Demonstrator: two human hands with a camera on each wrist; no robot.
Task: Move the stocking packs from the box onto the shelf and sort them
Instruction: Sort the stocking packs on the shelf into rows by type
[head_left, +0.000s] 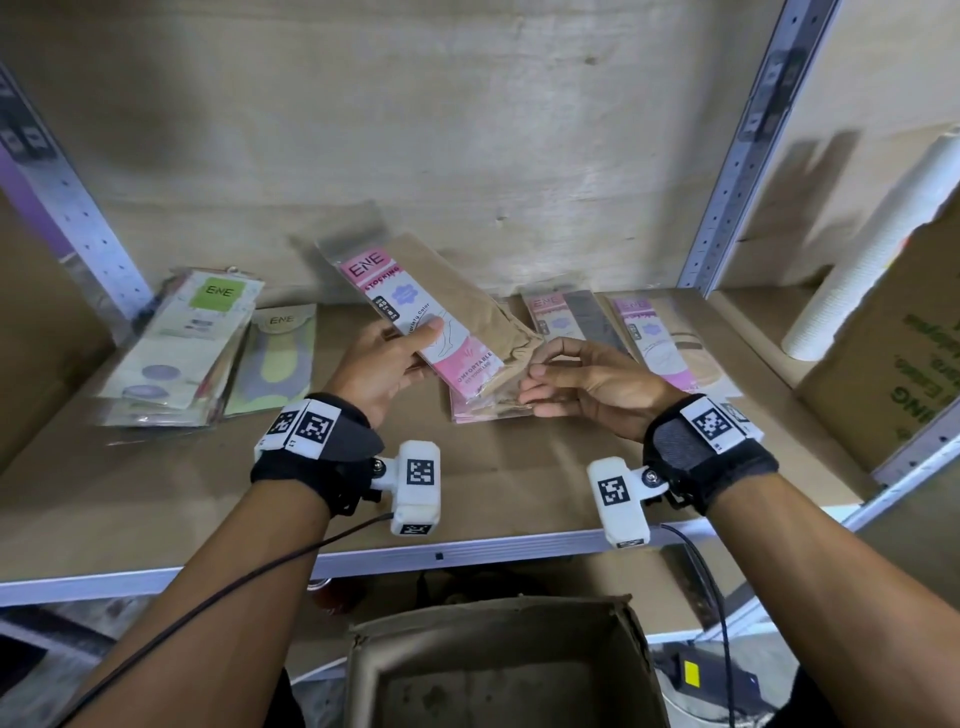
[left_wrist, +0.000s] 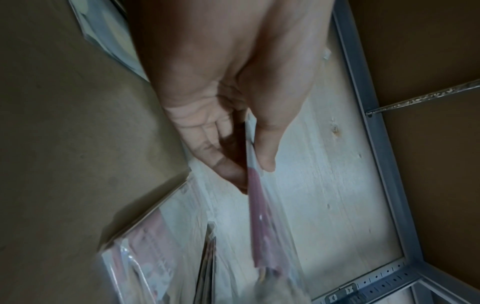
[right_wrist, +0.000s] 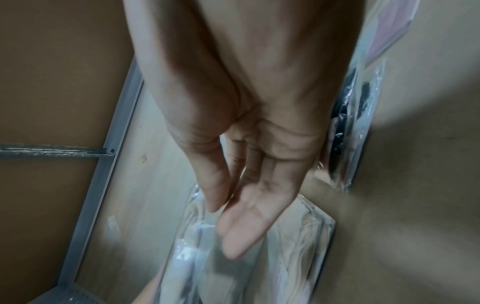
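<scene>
Box (head_left: 498, 670) at bottom apparently emptied; left hand (head_left: 382, 364) gripping pink stocking pack (head_left: 421, 317); right hand (head_left: 582, 379) released; piles (head_left: 171, 353) at centre left sorted.

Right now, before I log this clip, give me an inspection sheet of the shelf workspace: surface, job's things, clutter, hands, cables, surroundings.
Surface: brown board shelf with grey metal front edge.
Job's things: pink-labelled pack of beige stockings held above a pink-labelled stack; green-labelled stack at left; two more pink-labelled packs at right; open cardboard box below, inside looks bare.
Clutter: white roll leaning at right.
Hands: left hand pinches the held pack; right hand loosely curled at its lower corner, contact unclear.
Cables: black cable from left wrist camera, another from right.
Surroundings: grey perforated uprights; printed carton beyond.
</scene>
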